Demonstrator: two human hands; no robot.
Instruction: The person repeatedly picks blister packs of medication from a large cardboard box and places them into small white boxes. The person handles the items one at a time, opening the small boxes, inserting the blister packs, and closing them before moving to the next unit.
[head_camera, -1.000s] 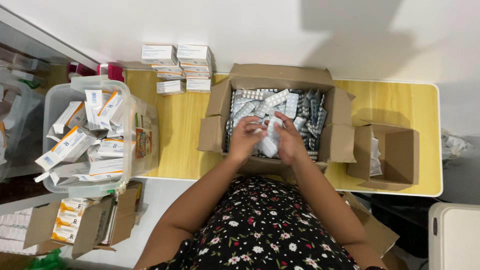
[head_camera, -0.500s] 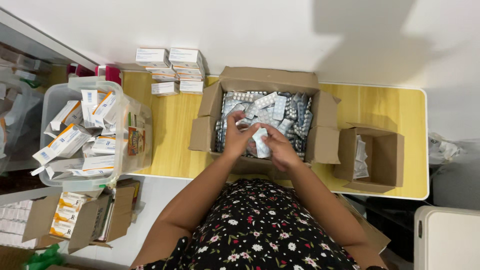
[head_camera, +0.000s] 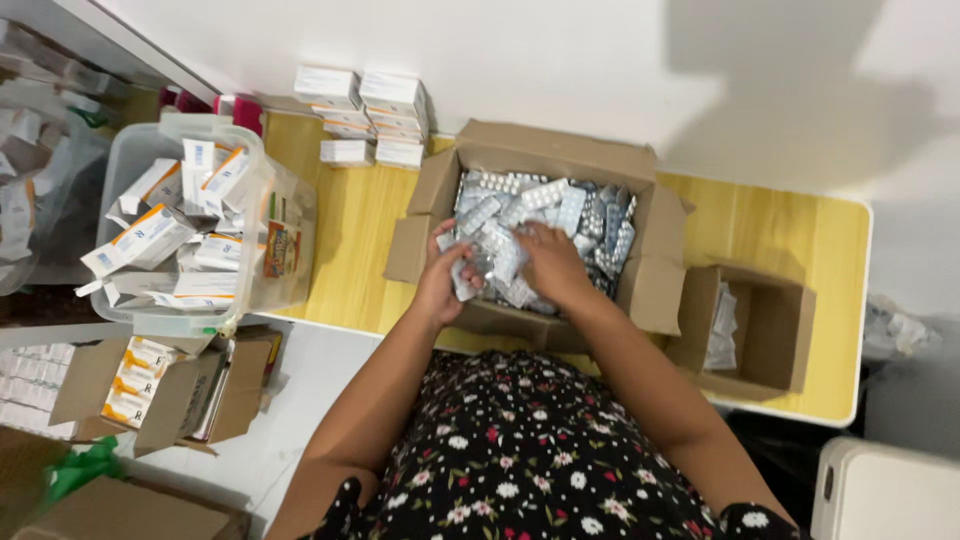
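Head view, looking straight down: the left hand forms the grip, its fingers pressed on a small bunch of silvery blister strips at the near left corner of the open cardboard box. The bunch stands roughly on edge, its long axis running near to far. Just to its right, the right hand lies palm down on the loose heap of blister strips filling the box; whether its fingers pinch a strip or only rest on the pile cannot be told. So the heap lies right and far of the held bunch, and the right hand is the nearer one to it. Outward, on the yellow counter, a smaller open box sits to the right, white cartons are stacked far left, and a clear tub of cartons stands at the left.
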